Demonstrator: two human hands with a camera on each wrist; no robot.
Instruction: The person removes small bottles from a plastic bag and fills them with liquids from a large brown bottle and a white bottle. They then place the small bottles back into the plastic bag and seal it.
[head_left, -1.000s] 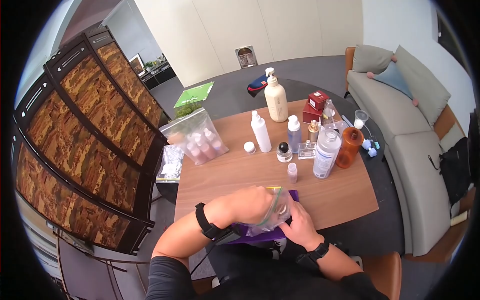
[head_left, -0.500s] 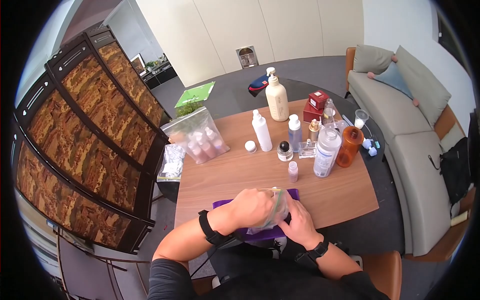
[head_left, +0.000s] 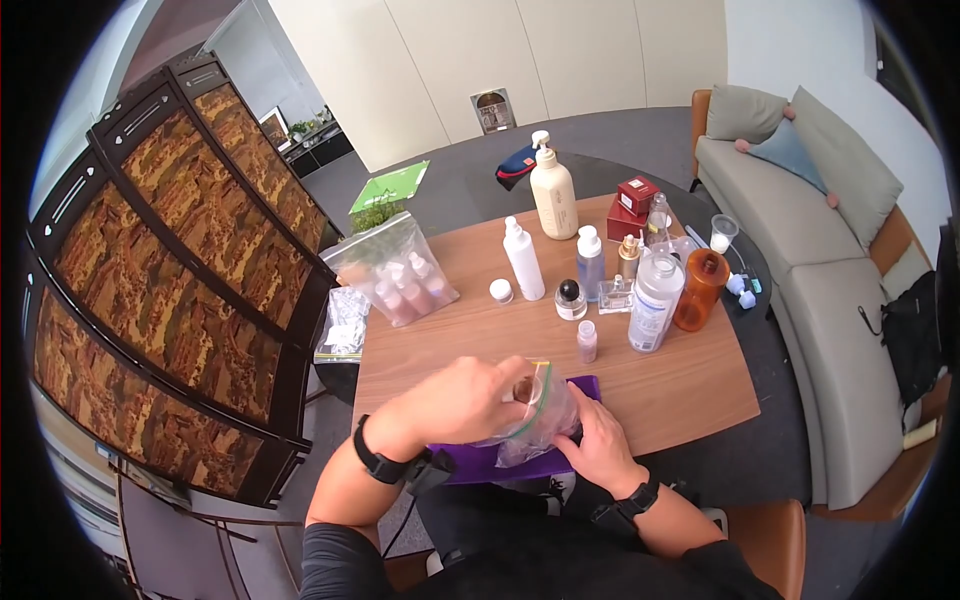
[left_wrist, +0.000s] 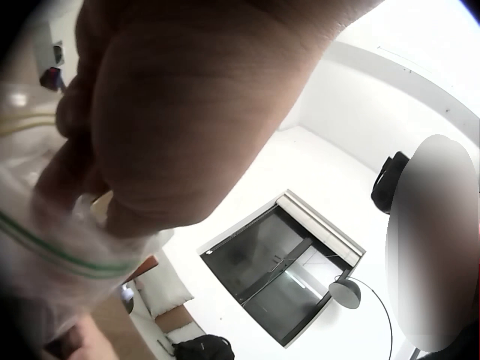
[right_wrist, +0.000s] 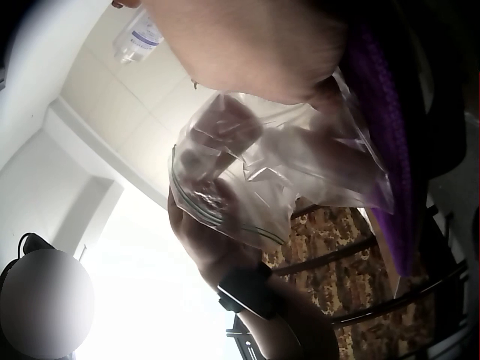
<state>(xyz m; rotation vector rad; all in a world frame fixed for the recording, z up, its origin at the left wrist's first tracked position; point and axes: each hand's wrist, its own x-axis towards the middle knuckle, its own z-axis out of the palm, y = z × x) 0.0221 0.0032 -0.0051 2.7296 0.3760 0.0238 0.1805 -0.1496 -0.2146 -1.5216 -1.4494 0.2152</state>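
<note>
Low in the frame's centre, the left hand (head_left: 470,400) grips the mouth of a clear zip-top plastic bag (head_left: 535,425) with a green seal strip, fingers curled round a small item there. The right hand (head_left: 600,450) pinches the bag's lower side above a purple cloth (head_left: 480,462) on the wooden surface (head_left: 680,390). The thin, slack film could slip and spill its contents.

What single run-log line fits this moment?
left hand: holds bag mouth | right hand: holds zip bag bottom | under: purple cloth | table
</note>
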